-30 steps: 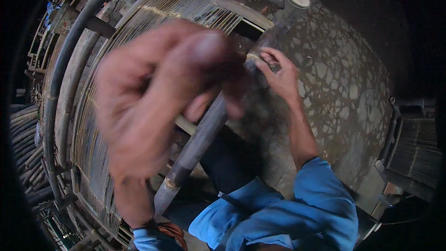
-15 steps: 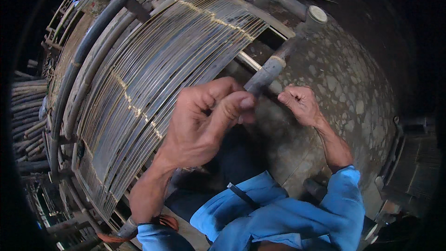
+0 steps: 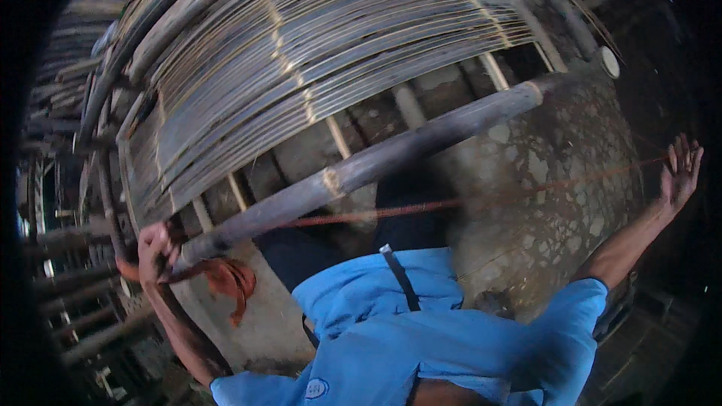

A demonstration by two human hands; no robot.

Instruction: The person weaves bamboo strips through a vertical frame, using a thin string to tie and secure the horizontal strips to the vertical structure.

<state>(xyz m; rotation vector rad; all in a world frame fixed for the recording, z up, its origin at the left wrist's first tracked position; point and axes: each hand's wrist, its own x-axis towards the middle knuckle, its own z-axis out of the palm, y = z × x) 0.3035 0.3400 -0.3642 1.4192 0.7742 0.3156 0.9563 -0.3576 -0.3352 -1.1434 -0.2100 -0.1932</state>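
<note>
My left hand (image 3: 158, 250) is closed in a fist at the near left end of a thick bamboo pole (image 3: 376, 162); blur hides what its fingers hold. Far out to the right, my right hand (image 3: 681, 169) is raised with the end of a thin orange cord (image 3: 526, 192) at its fingers. This cord stretches across my lap and passes out of sight behind the pole. An orange bundle (image 3: 228, 286), cord or cloth, hangs just right of my left hand. Beyond the pole lies a rack of thin strips (image 3: 361, 37) bound with pale lashings.
Thin crossbars (image 3: 338, 137) join the rack to the pole side. Thick curved poles (image 3: 169, 34) run along the rack's far left. Stony ground (image 3: 556, 180) spreads to the right, and a pile of poles (image 3: 71, 90) lies at the far left.
My hands have moved widely apart, the left down to the pole's left end, the right outward. The cord now shows stretched across. The view has turned, bringing most of the pole into sight.
</note>
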